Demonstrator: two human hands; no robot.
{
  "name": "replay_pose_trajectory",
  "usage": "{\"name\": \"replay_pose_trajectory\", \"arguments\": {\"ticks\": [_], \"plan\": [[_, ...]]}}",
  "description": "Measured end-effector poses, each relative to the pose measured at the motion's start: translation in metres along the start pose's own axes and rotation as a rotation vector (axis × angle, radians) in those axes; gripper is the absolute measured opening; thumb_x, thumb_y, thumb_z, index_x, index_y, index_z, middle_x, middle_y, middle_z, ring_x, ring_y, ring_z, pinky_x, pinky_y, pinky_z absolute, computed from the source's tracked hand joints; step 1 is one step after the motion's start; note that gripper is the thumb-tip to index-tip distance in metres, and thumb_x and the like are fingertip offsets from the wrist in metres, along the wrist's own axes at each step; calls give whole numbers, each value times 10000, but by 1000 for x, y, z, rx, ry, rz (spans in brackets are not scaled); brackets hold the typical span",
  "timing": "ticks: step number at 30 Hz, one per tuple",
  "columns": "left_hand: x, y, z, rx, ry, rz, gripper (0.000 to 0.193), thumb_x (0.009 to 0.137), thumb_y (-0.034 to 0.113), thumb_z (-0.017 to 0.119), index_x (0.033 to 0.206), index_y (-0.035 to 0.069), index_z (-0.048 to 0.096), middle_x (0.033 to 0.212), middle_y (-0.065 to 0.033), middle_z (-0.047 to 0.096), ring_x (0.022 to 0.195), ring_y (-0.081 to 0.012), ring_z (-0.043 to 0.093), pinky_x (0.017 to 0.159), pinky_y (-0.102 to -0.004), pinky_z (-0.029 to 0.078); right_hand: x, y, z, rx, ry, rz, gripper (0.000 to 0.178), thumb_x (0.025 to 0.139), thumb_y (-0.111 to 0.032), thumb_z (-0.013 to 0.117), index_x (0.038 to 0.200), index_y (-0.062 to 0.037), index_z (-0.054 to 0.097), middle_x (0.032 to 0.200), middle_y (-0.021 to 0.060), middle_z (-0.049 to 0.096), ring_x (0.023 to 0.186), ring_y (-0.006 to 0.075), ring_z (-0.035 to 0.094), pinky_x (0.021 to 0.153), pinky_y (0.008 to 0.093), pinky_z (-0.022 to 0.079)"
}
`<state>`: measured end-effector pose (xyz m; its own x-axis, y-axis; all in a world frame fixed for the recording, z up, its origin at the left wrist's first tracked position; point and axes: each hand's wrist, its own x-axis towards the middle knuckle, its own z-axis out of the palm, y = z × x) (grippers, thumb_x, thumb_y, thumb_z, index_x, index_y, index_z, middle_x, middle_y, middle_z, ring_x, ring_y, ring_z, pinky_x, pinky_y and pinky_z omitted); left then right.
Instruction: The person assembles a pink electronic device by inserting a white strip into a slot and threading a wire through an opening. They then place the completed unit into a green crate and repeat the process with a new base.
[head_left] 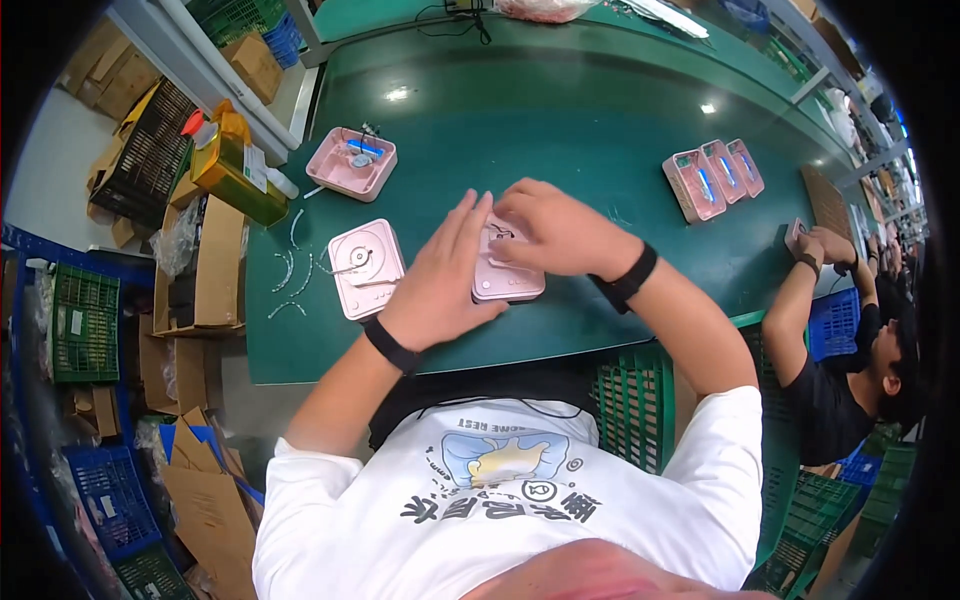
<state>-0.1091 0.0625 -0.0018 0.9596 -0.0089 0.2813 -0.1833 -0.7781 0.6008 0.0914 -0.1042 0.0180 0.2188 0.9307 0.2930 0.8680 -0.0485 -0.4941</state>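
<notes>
In front of me on the table lies a pink box-shaped device (pixel 509 285) with small round buttons along its near edge. My left hand (pixel 440 275) lies along its left side, fingers stretched out and pressed together, thumb by its near edge. Over the device's upper part, my right hand (pixel 550 230) has its fingers bent in. Thin dark lines, perhaps wires, show under those fingers; what they pinch is hidden. Left of my left hand rests a similar pink device (pixel 365 265) with a round disc and an arm on top. An open pink case (pixel 352 163) with wires sits farther back.
Short clear-white strips (pixel 290 270) lie near the left edge of the green table (pixel 480 120). Beside them stands a yellow jug (pixel 238 175). Three open pink cases (pixel 697 185) sit in a row at right. Beyond, a co-worker's hands (pixel 822 245) hold a pink part.
</notes>
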Motion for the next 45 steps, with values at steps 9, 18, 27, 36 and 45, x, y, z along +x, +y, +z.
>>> {"name": "replay_pose_trajectory", "arguments": {"ticks": [9,18,27,36,45], "plan": [[-81,24,-5,429,158,-334,1058,890,278,934,1764,55,381,1829,-295,302,1687,-524,304,1364,-697,241,4,21,29,173,106,-3,157,970,-107,840,1114,-58,803,1219,126,742,1180,330,686,981,424,596],[-30,5,-20,242,88,-300,1102,899,381,925,1778,55,348,1817,-293,327,1684,-563,285,1334,-805,156,1,35,-6,433,-175,353,138,963,-105,865,1067,-70,783,1125,28,749,979,146,680,871,302,573],[-18,14,25,244,114,-154,1221,900,446,933,1808,24,236,1821,-291,325,1697,-564,271,1338,-813,143,0,22,30,455,40,125,165,940,-108,870,1067,-56,779,1064,11,728,897,120,650,794,314,546],[-43,0,-14,485,245,-265,999,920,258,919,1752,53,406,1776,-278,388,1671,-548,326,1358,-697,283,-3,26,7,488,-44,202,161,903,-64,832,1045,-44,759,977,4,676,874,118,631,785,310,538],[-13,-42,-41,436,70,-61,749,934,122,865,1616,50,564,1692,-265,491,1574,-487,483,1319,-539,431,-3,38,3,578,-120,257,189,869,-1,791,1040,-46,726,974,-8,689,886,97,635,809,278,546]]}}
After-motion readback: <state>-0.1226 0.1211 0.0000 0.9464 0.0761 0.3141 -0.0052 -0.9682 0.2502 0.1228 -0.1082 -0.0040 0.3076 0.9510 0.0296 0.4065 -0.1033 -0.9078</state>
